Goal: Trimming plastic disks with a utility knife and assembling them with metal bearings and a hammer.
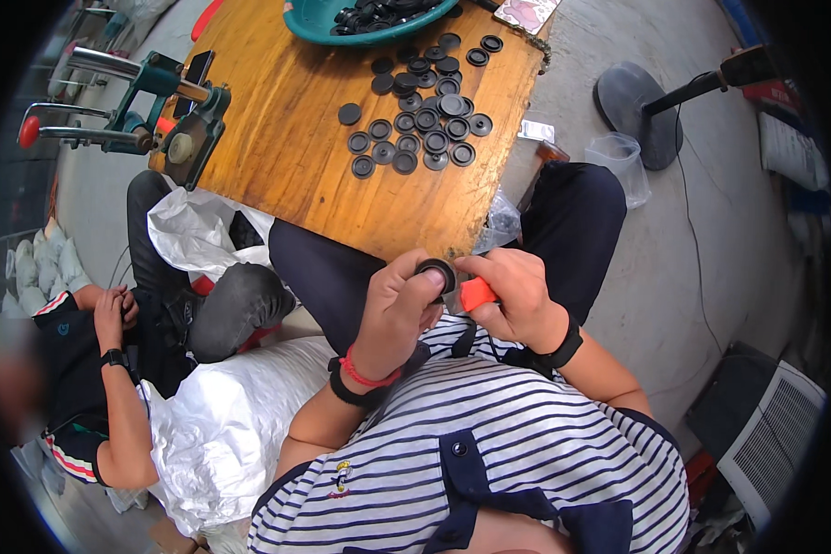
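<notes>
My left hand [392, 309] is closed round a black round rubber cap [449, 273], its thumb pressed on the cap's face. Close beside it, my right hand [523, 295] grips a small tool with an orange-red handle [475, 295]; the tool's working end is too small to make out. Both hands are at the near edge of the wooden table [295, 185], above my lap. Farther up the table lie several loose black caps [404, 162], some overlapping. Behind them a teal basin [360, 40] holds a heap of black parts.
At the table's left edge stands a green hand press [194, 138] with a red-knobbed lever. Another person [83, 369] sits at the left beside a white sack [240, 415]. On the right are a clear plastic bucket [623, 171], a round black stand base [632, 106] and a cable across the floor.
</notes>
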A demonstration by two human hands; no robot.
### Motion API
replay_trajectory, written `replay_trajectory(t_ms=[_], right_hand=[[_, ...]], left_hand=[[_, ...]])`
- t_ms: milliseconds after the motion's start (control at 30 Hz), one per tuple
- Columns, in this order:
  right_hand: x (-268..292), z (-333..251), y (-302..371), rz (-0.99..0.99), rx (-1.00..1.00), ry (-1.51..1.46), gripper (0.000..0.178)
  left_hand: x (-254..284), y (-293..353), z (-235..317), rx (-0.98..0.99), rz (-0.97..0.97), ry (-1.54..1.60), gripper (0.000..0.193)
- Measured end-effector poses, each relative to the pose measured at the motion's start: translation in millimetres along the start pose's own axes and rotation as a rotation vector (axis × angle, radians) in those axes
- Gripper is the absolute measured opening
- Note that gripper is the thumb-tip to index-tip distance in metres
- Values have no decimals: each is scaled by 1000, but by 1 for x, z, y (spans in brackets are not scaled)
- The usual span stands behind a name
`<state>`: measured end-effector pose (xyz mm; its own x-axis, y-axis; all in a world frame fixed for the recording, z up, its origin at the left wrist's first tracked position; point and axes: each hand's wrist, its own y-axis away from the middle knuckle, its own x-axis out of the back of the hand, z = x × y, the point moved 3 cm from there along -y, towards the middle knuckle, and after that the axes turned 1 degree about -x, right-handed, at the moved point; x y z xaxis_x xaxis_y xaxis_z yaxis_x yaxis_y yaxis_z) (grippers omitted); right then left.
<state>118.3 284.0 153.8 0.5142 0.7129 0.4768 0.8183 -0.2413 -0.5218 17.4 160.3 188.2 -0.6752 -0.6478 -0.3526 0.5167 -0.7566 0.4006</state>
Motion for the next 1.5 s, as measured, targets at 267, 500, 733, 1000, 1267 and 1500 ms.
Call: replay_trajectory(t_ms=[267,500,733,1000,1267,1500], right_hand=[[11,25,11,174,-480,-202,32],[2,12,-4,-46,48,-43,32],[-7,29,-7,-16,-271,43,30],[26,199,-72,58,-734,286,42],[21,254,-128,289,-234,553,52],[-30,157,-82,128,-85,489,50]], left_hand=[[2,1,1,46,-47,15,25],[5,-6,-6,119,-44,22,24],[11,-5,-16,129,-149,22,26],[29,-18,-41,177,-212,-178,17],[94,-65,-61,6,73,-590,34],[87,-106,-20,-377,348,-1216,44]])
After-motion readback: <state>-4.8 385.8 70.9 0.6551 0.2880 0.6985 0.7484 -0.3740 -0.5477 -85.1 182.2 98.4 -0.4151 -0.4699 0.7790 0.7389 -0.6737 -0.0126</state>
